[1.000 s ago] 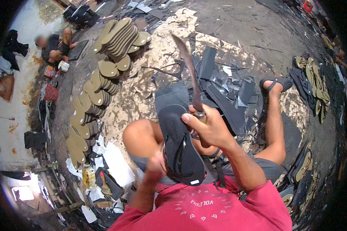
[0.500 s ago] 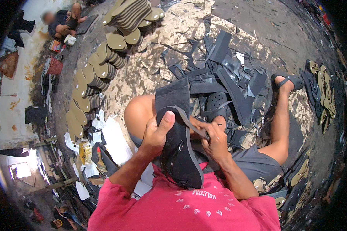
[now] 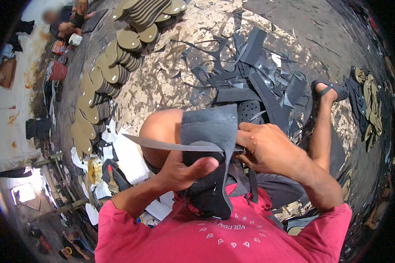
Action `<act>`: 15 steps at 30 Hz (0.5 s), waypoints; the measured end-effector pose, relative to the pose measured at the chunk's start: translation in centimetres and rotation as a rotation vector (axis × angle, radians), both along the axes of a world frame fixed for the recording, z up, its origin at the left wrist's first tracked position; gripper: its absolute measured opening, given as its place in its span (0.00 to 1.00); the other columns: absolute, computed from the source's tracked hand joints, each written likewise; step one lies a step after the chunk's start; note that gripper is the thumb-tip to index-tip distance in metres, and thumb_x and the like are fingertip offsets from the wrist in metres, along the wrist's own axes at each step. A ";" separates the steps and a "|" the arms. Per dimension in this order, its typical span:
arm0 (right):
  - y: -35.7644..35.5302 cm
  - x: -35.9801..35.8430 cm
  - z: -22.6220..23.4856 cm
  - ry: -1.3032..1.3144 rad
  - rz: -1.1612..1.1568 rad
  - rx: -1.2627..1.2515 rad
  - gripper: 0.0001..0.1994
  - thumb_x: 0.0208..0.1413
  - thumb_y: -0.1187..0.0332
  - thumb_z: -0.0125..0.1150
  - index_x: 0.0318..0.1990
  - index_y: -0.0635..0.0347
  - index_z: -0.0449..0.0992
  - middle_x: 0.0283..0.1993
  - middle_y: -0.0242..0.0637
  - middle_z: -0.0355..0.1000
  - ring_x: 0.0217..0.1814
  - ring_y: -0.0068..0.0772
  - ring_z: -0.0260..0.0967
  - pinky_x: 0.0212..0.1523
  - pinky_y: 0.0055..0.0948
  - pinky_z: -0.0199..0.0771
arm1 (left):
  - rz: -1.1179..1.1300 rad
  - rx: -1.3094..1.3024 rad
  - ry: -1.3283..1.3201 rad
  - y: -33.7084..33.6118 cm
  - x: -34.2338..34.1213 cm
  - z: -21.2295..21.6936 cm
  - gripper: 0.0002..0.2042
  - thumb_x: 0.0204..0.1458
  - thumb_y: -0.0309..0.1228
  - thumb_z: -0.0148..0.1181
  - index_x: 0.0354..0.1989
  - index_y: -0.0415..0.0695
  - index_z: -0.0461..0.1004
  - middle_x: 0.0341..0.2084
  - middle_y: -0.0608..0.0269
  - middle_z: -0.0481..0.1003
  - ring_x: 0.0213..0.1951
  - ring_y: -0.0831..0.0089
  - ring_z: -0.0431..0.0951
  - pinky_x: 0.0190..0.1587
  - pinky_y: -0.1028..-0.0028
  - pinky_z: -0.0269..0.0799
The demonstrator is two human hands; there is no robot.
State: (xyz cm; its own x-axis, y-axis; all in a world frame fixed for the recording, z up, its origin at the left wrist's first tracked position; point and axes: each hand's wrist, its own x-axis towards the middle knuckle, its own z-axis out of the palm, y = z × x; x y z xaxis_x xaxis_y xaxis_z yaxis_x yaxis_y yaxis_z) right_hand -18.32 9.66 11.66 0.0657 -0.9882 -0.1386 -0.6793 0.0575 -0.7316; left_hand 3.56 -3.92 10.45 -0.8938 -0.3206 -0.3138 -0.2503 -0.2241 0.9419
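My left hand [image 3: 186, 171] grips a black sandal sole [image 3: 206, 190] from its left side, with the thumb lying across the top. From the sole's far end sticks out a wide flap of black rubber sheet [image 3: 208, 125]. A long knife [image 3: 175, 143] is in my right hand [image 3: 272, 144], its fingers closed round the handle, which they mostly hide. The grey blade lies crosswise over the sole where the flap meets it, its pointed tip reaching left past my knee.
Black rubber offcuts [image 3: 267, 83] lie heaped ahead on the scrap-strewn floor. Stacks of olive soles [image 3: 105, 70] curve along the left. More sandals [image 3: 368, 101] lie at the far right. White papers [image 3: 129, 158] and a brush [image 3: 113, 179] sit near my left arm. Another person [image 3: 68, 24] sits at upper left.
The knife has swung from along the sole's right edge to crosswise over it. My right hand has moved right and forward, and the sole with its flap has come slightly nearer.
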 end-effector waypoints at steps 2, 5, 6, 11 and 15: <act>-0.7 -0.5 0.5 0.018 0.087 0.005 0.14 0.54 0.66 0.65 0.46 0.62 0.76 0.40 0.52 0.76 0.41 0.60 0.78 0.42 0.53 0.80 | -0.012 -0.081 0.048 0.1 -0.3 0.4 0.21 0.61 0.43 0.68 0.52 0.39 0.75 0.47 0.64 0.77 0.49 0.74 0.75 0.53 0.70 0.71; -1.9 -1.2 0.9 0.004 0.195 -0.010 0.11 0.52 0.66 0.64 0.40 0.63 0.79 0.41 0.54 0.79 0.43 0.58 0.79 0.43 0.50 0.81 | -0.111 0.005 0.034 0.0 -0.7 0.9 0.17 0.62 0.39 0.67 0.49 0.38 0.76 0.40 0.67 0.78 0.43 0.75 0.77 0.47 0.72 0.74; -2.3 -1.5 1.0 -0.008 0.223 -0.074 0.11 0.52 0.66 0.64 0.40 0.62 0.79 0.41 0.54 0.79 0.43 0.57 0.79 0.43 0.50 0.81 | -0.157 0.124 -0.025 0.1 -0.9 0.9 0.14 0.62 0.37 0.65 0.46 0.39 0.76 0.34 0.69 0.79 0.37 0.77 0.77 0.41 0.73 0.74; -3.0 -4.1 1.2 -0.019 0.365 0.079 0.13 0.49 0.68 0.64 0.44 0.58 0.79 0.43 0.52 0.79 0.45 0.54 0.79 0.46 0.47 0.80 | -0.372 0.049 -0.097 0.0 -2.4 0.1 0.20 0.62 0.44 0.64 0.50 0.39 0.75 0.40 0.65 0.79 0.42 0.75 0.77 0.46 0.72 0.74; 0.6 -6.7 1.5 -0.045 0.043 -0.167 0.26 0.52 0.69 0.64 0.62 0.54 0.74 0.61 0.46 0.75 0.66 0.53 0.70 0.68 0.44 0.66 | -0.409 0.367 -0.228 -2.0 -2.1 0.7 0.43 0.59 0.63 0.53 0.68 0.35 0.63 0.60 0.49 0.72 0.61 0.65 0.73 0.63 0.65 0.67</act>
State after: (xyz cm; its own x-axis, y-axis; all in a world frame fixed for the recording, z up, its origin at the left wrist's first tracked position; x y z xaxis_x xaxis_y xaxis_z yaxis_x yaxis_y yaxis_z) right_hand -25.04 10.21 13.11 0.1107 -0.9934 0.0309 -0.6446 -0.0954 -0.7585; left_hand 1.43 -5.96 11.16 -0.8190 0.2014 -0.5373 -0.5717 -0.3681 0.7333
